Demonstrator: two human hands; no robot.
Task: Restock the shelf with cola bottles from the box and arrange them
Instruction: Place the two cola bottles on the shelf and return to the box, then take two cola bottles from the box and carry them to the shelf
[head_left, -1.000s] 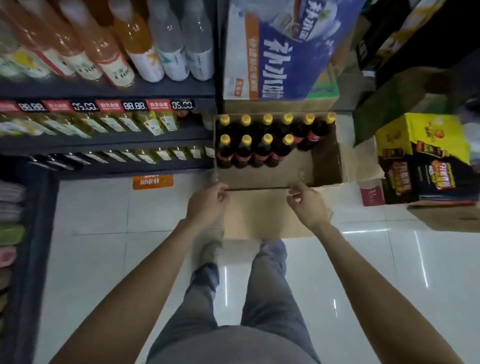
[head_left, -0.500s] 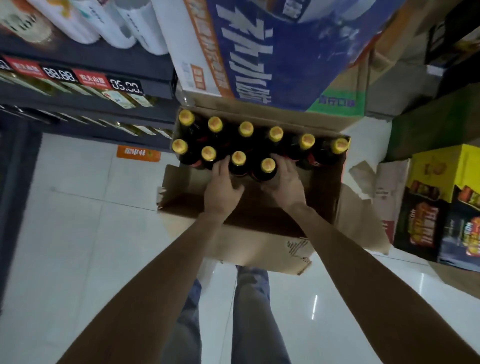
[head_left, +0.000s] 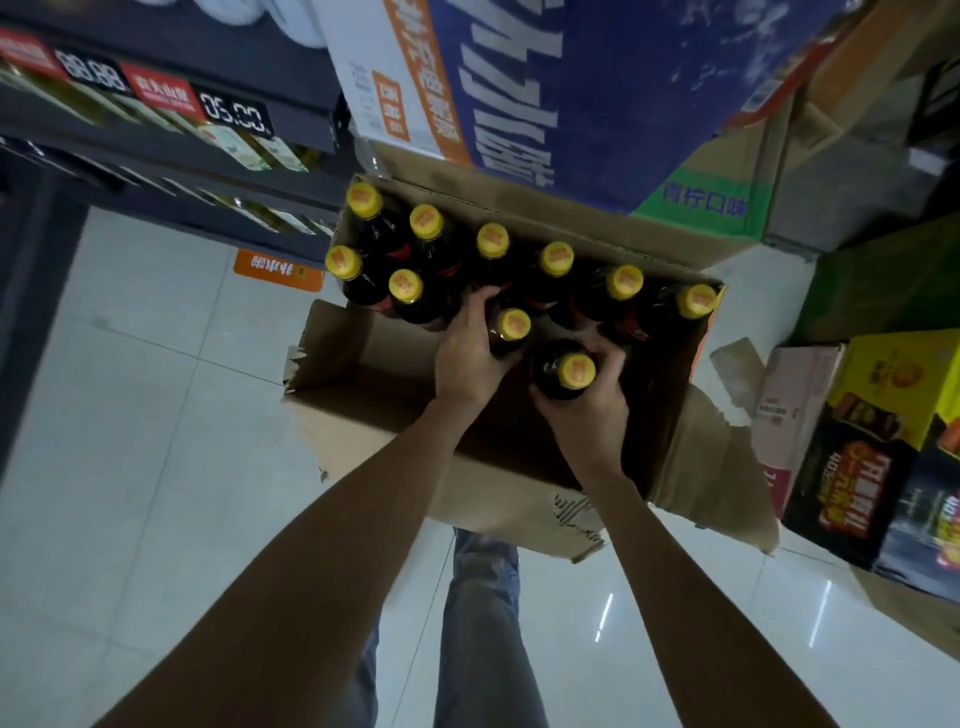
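Observation:
An open cardboard box (head_left: 363, 405) stands on the floor with several dark cola bottles with yellow caps (head_left: 493, 241) upright along its far side. My left hand (head_left: 467, 353) is wrapped around one bottle (head_left: 513, 326) in the front row. My right hand (head_left: 592, 410) grips another bottle (head_left: 563, 370), which sits higher and nearer to me than the rest. The dark shelf (head_left: 171, 156) with price tags and drinks runs along the upper left.
A blue and white carton (head_left: 545, 83) is stacked behind the box. A yellow and black carton (head_left: 893, 415) and a pink one (head_left: 795, 395) stand on the right. White tiled floor (head_left: 130, 467) lies to the left, and my legs are below the box.
Both hands went from the box's near flap into the box and closed on bottles. The right-hand bottle has risen toward me out of the row. The camera moved closer.

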